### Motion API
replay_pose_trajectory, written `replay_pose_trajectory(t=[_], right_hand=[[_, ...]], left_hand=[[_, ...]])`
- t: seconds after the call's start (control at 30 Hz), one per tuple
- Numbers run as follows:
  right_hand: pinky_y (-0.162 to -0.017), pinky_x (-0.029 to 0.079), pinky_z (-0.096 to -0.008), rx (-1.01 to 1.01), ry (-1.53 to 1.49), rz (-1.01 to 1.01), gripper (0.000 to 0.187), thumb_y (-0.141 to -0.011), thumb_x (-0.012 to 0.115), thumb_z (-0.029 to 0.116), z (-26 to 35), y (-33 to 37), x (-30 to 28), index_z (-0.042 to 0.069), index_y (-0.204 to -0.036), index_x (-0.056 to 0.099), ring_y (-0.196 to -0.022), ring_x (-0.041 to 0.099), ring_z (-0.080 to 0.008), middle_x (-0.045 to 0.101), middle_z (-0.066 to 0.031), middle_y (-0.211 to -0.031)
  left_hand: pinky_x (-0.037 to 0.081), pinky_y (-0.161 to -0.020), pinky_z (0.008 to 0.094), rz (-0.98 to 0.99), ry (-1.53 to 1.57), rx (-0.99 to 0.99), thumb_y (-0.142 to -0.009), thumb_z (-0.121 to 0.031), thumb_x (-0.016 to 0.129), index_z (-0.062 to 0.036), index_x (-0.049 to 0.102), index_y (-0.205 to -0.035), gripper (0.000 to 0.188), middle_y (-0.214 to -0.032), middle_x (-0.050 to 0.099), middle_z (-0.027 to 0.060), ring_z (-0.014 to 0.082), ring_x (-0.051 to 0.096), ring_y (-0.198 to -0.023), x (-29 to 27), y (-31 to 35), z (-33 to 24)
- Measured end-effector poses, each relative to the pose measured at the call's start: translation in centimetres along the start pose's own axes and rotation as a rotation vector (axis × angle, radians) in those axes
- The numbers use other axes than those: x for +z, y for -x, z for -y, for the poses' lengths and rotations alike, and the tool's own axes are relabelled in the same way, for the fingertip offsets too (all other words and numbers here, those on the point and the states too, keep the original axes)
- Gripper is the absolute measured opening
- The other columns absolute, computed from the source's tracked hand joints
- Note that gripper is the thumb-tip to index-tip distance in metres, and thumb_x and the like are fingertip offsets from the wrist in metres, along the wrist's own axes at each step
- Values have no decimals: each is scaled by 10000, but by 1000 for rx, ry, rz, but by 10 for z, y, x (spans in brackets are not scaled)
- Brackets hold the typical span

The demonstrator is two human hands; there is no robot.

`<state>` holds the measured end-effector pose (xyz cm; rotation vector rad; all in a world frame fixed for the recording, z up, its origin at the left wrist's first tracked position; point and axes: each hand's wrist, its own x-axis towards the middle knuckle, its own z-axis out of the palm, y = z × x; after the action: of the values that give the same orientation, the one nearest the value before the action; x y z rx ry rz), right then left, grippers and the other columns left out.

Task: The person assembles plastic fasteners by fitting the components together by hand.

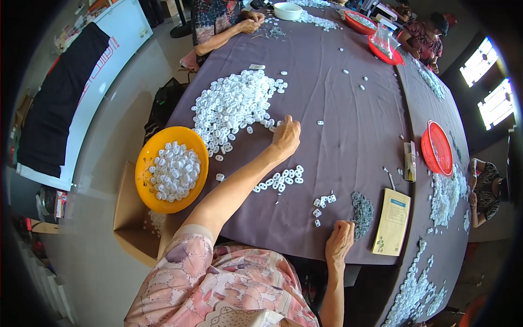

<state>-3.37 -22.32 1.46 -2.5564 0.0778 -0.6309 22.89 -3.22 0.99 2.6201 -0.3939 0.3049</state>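
Note:
A large heap of small white oval plastic pieces (231,103), with dark marks like holes, lies on the dark cloth-covered table. My left hand (287,137) reaches across to the heap's right edge, its fingers bent together beside a few loose pieces; what they hold, if anything, is hidden. Near the front edge, my right hand (340,240) rests with curled fingers, and its contents cannot be seen. Just right of it is a pile of small grey-green bits (362,215). Between my hands are a loose group of white pieces (280,179) and a smaller cluster (322,205).
A yellow bowl (143,180) of white pieces sits at the left over a cardboard box (124,231). To the right lie a tan booklet (392,220) and a red basket (437,148). Other people work around the table, one person's hands (251,22) at the far left.

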Motion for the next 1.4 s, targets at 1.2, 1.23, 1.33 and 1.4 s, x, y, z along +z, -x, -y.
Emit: replay_pose_trajectory(t=[1.2, 1.23, 1.33, 1.4], right_hand=[[-644, 445, -374, -6, 9, 9, 141, -760, 575, -28, 1, -8, -2, 37, -866, 507, -743, 548, -298, 527, -116, -819], [-645, 445, -373, -16, 12, 6, 143, -761, 576, -26, 2, -7, -2, 38, -868, 506, -746, 548, -298, 527, -115, -822], [-647, 445, -373, -9, 31, 15, 145, -764, 576, -21, 0, -4, 1, 40, -874, 505, -750, 548, -297, 526, -113, -829], [-648, 445, -374, -10, 37, 16, 143, -766, 575, -20, 0, -4, 0, 40, -876, 505, -752, 548, -296, 525, -113, -831]], left_hand=[[510, -621, 414, 257, 212, 467, -798, -14, 469, 16, 421, -900, 117, -826, 537, 196, 359, 601, -720, 22, 54, -68], [503, -638, 437, 244, 279, 364, -813, -40, 499, 21, 420, -920, 147, -856, 552, 214, 386, 591, -739, 22, 49, -66], [497, -646, 454, 163, 357, 286, -826, -82, 540, 24, 419, -924, 189, -874, 565, 233, 410, 585, -736, 17, 44, -65], [500, -642, 456, 110, 317, 256, -828, -120, 571, 22, 423, -933, 230, -870, 569, 228, 408, 598, -724, 22, 43, -68]])
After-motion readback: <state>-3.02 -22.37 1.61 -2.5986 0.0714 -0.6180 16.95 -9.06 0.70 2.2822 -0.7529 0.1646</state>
